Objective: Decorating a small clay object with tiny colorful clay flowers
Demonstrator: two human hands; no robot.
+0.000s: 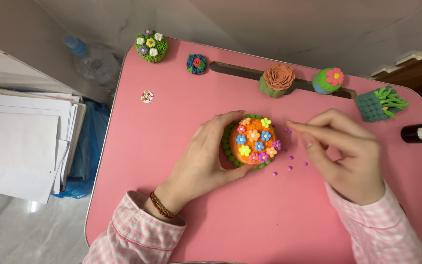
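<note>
Near the middle of the pink table (181, 230) sits a small clay flower dome (253, 141): an orange mound ringed at its base by green clay beads and dotted over the top with tiny flowers in yellow, blue, pink, orange and purple, each with a contrasting centre. The left hand (203, 164) cups it from the left side, thumb curled over the top edge and fingers wrapped under the lower rim, so the piece is gripped firmly. The right hand (340, 156) lies just to the right of the dome, its fingers drawn together with the tips pinched close beside a purple flower; whether they hold anything is too small to tell. A few loose purple clay beads (289, 167) are scattered on the table between the hands. Along the far edge stand other clay pieces: a green flower-topped mound (151, 46), a blue rosette (196, 63), a peach rose (277, 79), a green ball with a pink flower (328, 80) and a teal scaly piece with green sprigs (379, 103).
</note>
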